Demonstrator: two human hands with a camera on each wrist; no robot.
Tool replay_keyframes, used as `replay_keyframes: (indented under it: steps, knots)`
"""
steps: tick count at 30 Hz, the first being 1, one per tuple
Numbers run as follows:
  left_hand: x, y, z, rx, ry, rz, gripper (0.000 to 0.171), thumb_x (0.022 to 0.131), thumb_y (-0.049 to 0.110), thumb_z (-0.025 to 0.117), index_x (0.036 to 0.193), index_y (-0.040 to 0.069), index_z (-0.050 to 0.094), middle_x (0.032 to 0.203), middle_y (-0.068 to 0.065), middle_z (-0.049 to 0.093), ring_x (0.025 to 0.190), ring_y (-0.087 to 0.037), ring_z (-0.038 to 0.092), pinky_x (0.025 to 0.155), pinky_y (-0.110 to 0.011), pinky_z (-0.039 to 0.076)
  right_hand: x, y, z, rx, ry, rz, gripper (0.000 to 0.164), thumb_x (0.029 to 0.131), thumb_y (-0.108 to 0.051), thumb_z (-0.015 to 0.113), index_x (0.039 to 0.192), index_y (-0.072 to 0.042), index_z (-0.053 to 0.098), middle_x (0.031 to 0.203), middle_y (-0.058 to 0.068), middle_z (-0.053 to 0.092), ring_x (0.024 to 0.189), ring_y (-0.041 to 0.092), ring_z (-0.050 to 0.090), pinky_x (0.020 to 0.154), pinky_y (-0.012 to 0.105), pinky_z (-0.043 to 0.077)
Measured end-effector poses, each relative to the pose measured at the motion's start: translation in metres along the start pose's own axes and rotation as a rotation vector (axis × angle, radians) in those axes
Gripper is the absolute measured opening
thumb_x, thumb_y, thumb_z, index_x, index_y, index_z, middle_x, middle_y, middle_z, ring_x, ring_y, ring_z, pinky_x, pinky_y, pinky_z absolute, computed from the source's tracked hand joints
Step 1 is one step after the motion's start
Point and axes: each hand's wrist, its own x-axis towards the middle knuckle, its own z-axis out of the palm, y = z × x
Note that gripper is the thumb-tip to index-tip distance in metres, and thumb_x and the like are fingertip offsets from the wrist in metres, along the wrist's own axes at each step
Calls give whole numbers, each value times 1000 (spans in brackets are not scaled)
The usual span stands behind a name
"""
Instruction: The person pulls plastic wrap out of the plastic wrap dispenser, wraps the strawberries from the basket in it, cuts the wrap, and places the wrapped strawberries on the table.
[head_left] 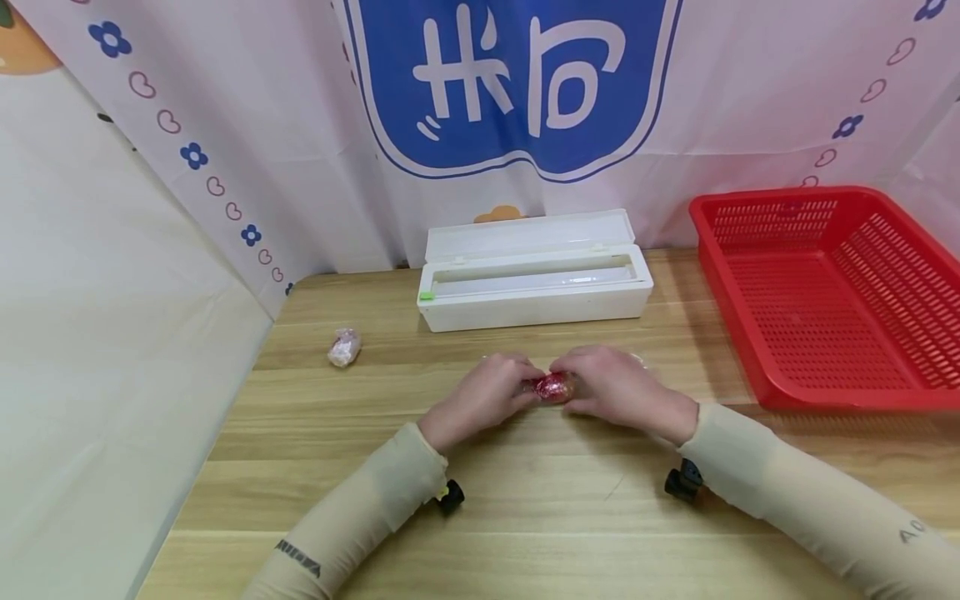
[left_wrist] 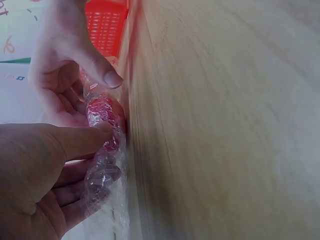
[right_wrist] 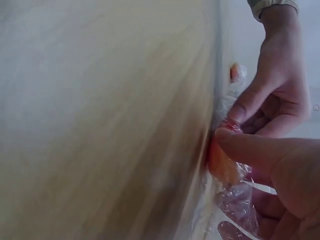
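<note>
A small red-and-orange piece [head_left: 553, 387], wrapped in clear cling film, lies low over the wooden table between both hands. My left hand [head_left: 491, 392] pinches its left end, thumb on the red side with the film [left_wrist: 102, 177] bunched at the fingers. On the other end, my right hand [head_left: 615, 387] holds it with the thumb on top and the fingers behind. The orange side [right_wrist: 222, 162] shows under the film in the right wrist view, where loose film trails below. What exactly is wrapped cannot be told.
Behind the hands stands a white cling film box [head_left: 536, 304], its lid up and a roll inside. A red plastic basket [head_left: 765, 367] stands at the right. Another film-wrapped piece [head_left: 345, 347] lies on the table at the left. A printed curtain [head_left: 315, 175] hangs behind.
</note>
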Motion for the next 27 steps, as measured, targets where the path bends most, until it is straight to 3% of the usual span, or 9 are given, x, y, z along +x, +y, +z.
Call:
replay_keyframes:
  steps: [8, 15, 19, 22, 27]
  knots:
    - [-4, -2, -1, 5, 30, -11, 21, 90, 26, 65, 106, 15, 74, 102, -1, 70, 90, -9, 64, 81, -23, 54, 1, 0, 5, -4, 29, 23, 38, 72, -28, 82, 105, -13, 70, 99, -1, 69, 84, 11, 63, 75, 31, 55]
    - [-9, -1, -10, 93, 240, 38, 19, 91, 24, 64, 102, 13, 76, 112, -4, 65, 105, -17, 57, 95, -30, 48, 1, 0, -4, 23, 32, 103, 43, 75, -30, 81, 113, -14, 67, 102, -1, 72, 86, 12, 65, 77, 32, 55]
    - [-11, 0, -16, 137, 339, 49, 20, 88, 26, 68, 103, 16, 76, 99, 0, 64, 95, -15, 53, 85, -32, 44, 1, -3, -14, 51, 66, 102, 49, 77, -28, 79, 121, -10, 66, 111, 4, 72, 95, 16, 67, 83, 37, 56]
    - [-12, 2, -20, 125, 348, 29, 23, 87, 25, 69, 107, 16, 74, 93, 3, 66, 86, -11, 55, 79, -27, 47, 2, -5, -20, 82, 102, 106, 49, 77, -26, 79, 122, -10, 66, 112, 5, 71, 98, 17, 68, 85, 38, 56]
    - [-10, 6, -23, -13, 345, -31, 27, 85, 19, 71, 111, 14, 72, 97, 1, 73, 79, -5, 61, 68, -17, 52, 1, -8, -25, 118, 178, 81, 46, 78, -28, 78, 120, -11, 67, 112, 5, 71, 98, 16, 68, 85, 37, 56]
